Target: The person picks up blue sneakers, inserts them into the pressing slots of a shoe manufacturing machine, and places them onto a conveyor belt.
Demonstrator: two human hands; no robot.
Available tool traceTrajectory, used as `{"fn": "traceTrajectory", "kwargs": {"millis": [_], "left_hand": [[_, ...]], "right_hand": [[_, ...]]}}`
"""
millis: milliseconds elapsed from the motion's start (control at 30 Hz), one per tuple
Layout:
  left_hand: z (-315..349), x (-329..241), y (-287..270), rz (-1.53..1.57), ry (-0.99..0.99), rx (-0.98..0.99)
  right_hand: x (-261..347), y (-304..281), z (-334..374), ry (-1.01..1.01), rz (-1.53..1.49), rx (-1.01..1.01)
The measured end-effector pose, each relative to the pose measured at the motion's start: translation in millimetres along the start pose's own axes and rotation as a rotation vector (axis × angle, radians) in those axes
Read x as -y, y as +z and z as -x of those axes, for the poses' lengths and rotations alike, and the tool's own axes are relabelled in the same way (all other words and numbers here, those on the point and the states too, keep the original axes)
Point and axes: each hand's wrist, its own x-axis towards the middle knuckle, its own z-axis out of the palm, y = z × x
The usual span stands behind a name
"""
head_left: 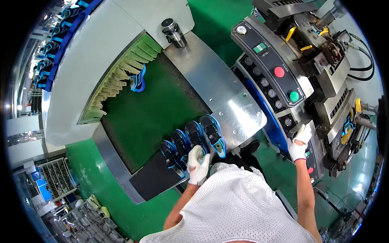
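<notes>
In front of me several black shoes with bright blue soles stand side by side at the near end of a green conveyor belt (pixel 150 105). My left hand (pixel 198 166), in a white glove, is closed at the heel end of one black shoe (pixel 194 133) in this row. Beside it, the rightmost shoe (pixel 212 133) sits partly on the metal edge, its grey-green inside showing. My right hand (pixel 299 141), also gloved, is at the lower part of the machine's panel on the right, fingers stretched out and holding nothing I can see.
Another blue-soled shoe (pixel 138 79) lies on the belt by the fringed green curtain (pixel 121 77) of the tunnel. A steel flask (pixel 173 33) stands on the metal side plate. The press machine (pixel 328 73) at right carries a control panel (pixel 269 60); racks (pixel 54 180) stand at left.
</notes>
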Motion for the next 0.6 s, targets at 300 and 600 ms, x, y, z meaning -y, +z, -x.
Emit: {"fn": "traceTrajectory", "kwargs": {"millis": [300, 600], "left_hand": [[-31.0, 47.3, 28.8, -0.106, -0.109, -0.245], [-106.8, -12.3, -17.9, -0.223, -0.344, 0.042]], "right_hand": [[300.6, 21.5, 45.9, -0.506, -0.554, 0.436], [302.8, -0.2, -6.3, 0.315, -0.999, 0.845]]}}
